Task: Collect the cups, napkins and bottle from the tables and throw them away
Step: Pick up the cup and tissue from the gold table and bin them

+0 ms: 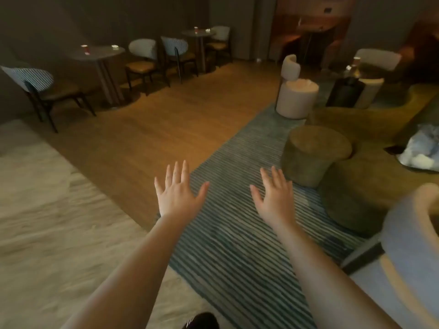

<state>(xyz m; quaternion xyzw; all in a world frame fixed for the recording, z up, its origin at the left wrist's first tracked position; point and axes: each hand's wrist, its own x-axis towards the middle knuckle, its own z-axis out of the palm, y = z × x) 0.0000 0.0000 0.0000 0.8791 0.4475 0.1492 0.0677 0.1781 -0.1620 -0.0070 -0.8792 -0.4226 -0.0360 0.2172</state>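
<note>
Red cup point(86, 49) perhaps, hands point(177, 192) spread empty

2 hands point(177, 195) point(273, 198), 3 cups point(85, 49) point(196, 30) point(356, 61), 2 napkins point(115, 47) point(207, 30), 2 round tables point(99, 54) point(198, 34).

Readable text: none anywhere in the view.
Red cup point(85, 50) at the left edge of the near round tabletop point(99, 54): red band, too small and blurred to show any lettering.
Red cup point(196, 30) on the far round tabletop point(198, 33): no print can be made out.
Wall plate point(328, 10) at the upper right: dark, no legible marking.
</note>
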